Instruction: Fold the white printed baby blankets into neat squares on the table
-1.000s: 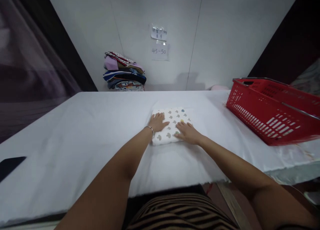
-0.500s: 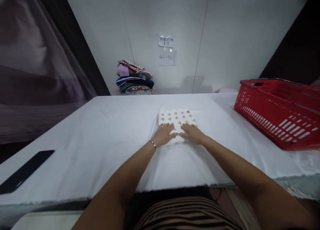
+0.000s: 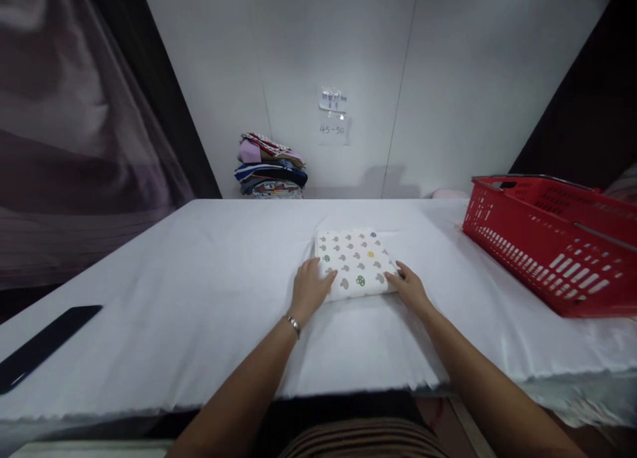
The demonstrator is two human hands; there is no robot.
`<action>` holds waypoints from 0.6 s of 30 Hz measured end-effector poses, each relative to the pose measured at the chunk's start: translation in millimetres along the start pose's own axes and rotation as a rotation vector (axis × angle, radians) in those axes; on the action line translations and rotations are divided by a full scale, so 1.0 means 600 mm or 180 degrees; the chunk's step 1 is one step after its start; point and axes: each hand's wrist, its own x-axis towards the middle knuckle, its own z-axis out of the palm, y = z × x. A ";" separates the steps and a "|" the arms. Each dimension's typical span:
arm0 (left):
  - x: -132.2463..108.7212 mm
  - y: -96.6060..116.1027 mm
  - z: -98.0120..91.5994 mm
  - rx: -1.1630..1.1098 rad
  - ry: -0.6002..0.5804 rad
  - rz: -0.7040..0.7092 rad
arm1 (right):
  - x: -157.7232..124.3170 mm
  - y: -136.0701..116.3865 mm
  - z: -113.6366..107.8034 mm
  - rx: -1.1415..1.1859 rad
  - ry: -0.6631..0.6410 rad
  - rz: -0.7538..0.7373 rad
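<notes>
A folded white cloth [image 3: 348,255] with grey, green, yellow and blue mushroom prints lies flat on the white-covered table [image 3: 223,265]. My left hand [image 3: 309,289], with a bracelet at its wrist, is at the cloth's left edge; its thumb rests on top and its fingers are outside the edge. At the right edge is my right hand [image 3: 411,287], thumb touching the printed top and fingers spread apart from it. Both hands look open, bracketing the cloth from its sides. The cloth's underside is hidden.
A red plastic basket [image 3: 527,245] stands on the right of the table. A dark flat object [image 3: 47,345] lies near the left edge. Behind the table, a stack of folded fabrics [image 3: 271,172] stands against the wall below and left of paper signs [image 3: 334,129].
Both hands have come off the middle of the cloth and moved apart to its left and right edges, uncovering more of the print. The camera view has tilted up slightly.
</notes>
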 end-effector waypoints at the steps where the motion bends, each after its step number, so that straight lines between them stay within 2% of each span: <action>1: -0.011 -0.001 0.000 -0.0131 -0.0035 -0.0214 | 0.001 0.001 0.003 0.0069 0.0017 0.0000; 4: -0.032 -0.003 0.003 -0.0401 -0.0255 -0.0452 | 0.001 0.000 0.015 0.0075 0.0064 -0.0097; 8: -0.032 0.001 0.011 -0.0553 -0.0158 -0.0471 | 0.003 -0.012 0.017 -0.0079 0.0108 -0.0350; 10: -0.036 0.007 0.017 -0.0666 -0.0214 -0.0517 | 0.008 -0.015 0.005 -0.0074 0.0194 -0.0398; 13: -0.056 0.021 0.024 -0.0761 -0.0490 -0.0450 | 0.014 -0.005 -0.026 -0.0132 0.0259 -0.0432; 18: -0.085 0.041 0.011 -0.0321 -0.0733 -0.0254 | 0.000 0.030 -0.064 -0.0461 -0.0191 -0.0379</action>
